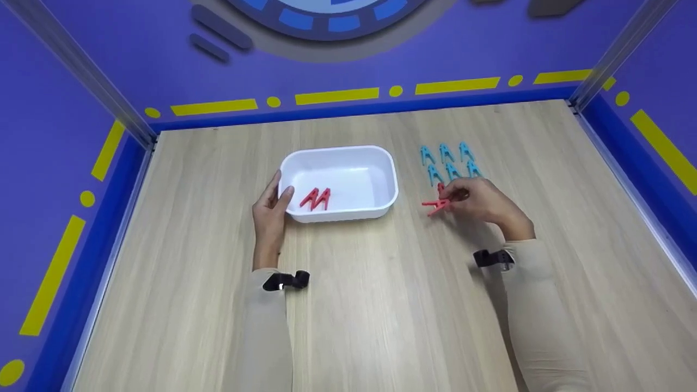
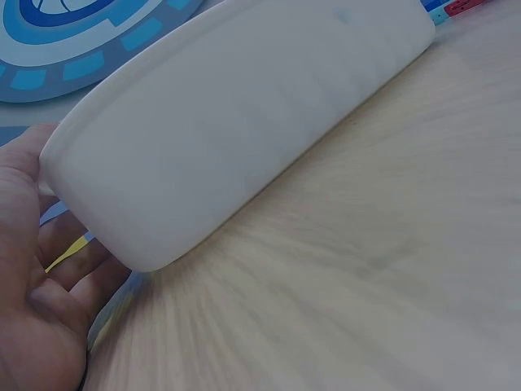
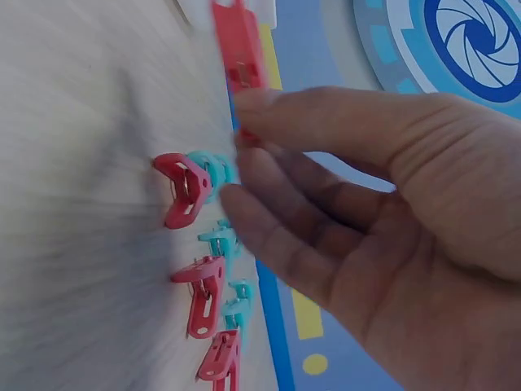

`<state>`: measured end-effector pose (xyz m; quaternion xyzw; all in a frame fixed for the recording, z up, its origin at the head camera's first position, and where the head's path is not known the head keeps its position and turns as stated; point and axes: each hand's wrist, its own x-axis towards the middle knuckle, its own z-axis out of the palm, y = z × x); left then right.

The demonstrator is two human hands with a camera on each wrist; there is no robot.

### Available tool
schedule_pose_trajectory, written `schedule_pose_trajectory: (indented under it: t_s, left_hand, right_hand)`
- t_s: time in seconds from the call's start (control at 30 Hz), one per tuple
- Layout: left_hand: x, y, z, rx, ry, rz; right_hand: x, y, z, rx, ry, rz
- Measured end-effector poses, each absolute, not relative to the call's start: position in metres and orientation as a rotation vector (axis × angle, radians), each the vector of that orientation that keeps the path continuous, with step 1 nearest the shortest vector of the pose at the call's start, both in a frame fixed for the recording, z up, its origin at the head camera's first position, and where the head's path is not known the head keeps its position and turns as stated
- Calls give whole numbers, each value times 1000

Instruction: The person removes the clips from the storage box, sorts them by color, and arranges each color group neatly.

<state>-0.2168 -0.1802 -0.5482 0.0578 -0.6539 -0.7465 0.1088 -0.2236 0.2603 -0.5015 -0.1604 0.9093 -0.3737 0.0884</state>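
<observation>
My left hand (image 1: 268, 218) grips the left end of a white plastic tub (image 1: 346, 215), thumb over its rim and fingers along the outside. Two red clothespins (image 1: 325, 199) lie inside, by the tub's near wall. Right of the tub, my right hand (image 1: 479, 201) pinches another red clothespin (image 3: 240, 49) between thumb and fingertips, its prongs pointing toward the tub. Below that hand in the right wrist view, three more red clothespins (image 3: 203, 297) sit on the table; in the head view the hand mostly covers them.
Several teal clothespins (image 1: 446, 152) stand in two rows on the wooden table (image 1: 359, 294), just beyond my right hand. Blue-purple panels (image 1: 326, 71) with yellow dashes enclose the table at the back and both sides.
</observation>
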Motion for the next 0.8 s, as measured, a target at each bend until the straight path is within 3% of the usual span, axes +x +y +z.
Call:
schedule_pose_trajectory:
  t_s: [0.37,0.8]
  left_hand:
    - [-231,-187,-578,121,-1892,-2191]
    - [-230,-188,-578,123,-1919,-2164]
  right_hand:
    - [-218,266,-508,-426,2582,-926]
    - [-216,264,-508,-249,2585,-933]
